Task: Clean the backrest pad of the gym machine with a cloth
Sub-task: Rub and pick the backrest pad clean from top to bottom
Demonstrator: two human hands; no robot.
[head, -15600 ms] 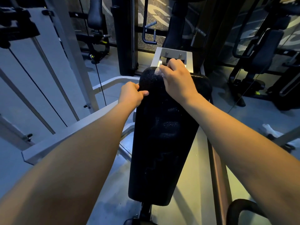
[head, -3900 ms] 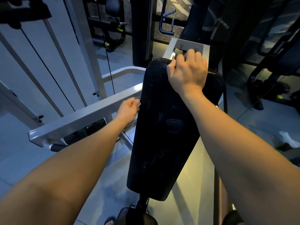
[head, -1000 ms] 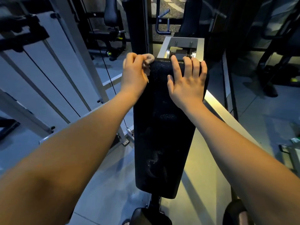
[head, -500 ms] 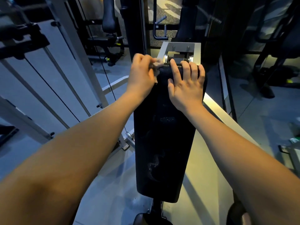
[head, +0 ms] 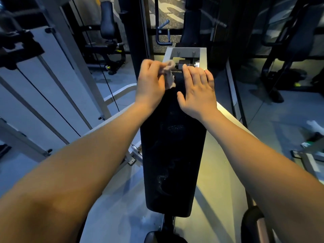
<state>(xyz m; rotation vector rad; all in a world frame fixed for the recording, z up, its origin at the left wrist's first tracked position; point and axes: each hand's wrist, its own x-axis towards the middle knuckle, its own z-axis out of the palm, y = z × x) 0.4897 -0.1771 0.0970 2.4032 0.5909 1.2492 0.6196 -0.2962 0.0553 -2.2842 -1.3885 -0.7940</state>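
Head cam: left hand [head: 150, 85] grips crumpled cloth [head: 169, 74] at top-left corner of backrest pad [head: 171, 155], right hand [head: 197, 92] flat, fingers straight, on pad's top beside it; faint streaks [head: 164, 179] lower down pad, so prob. most wiping left.

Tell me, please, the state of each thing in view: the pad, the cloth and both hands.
backrest pad: black, pale smears on its lower half.
cloth: crumpled, at the backrest pad's top left corner.
left hand: fingers curled, holding the cloth.
right hand: open, flat on the backrest pad's top end.
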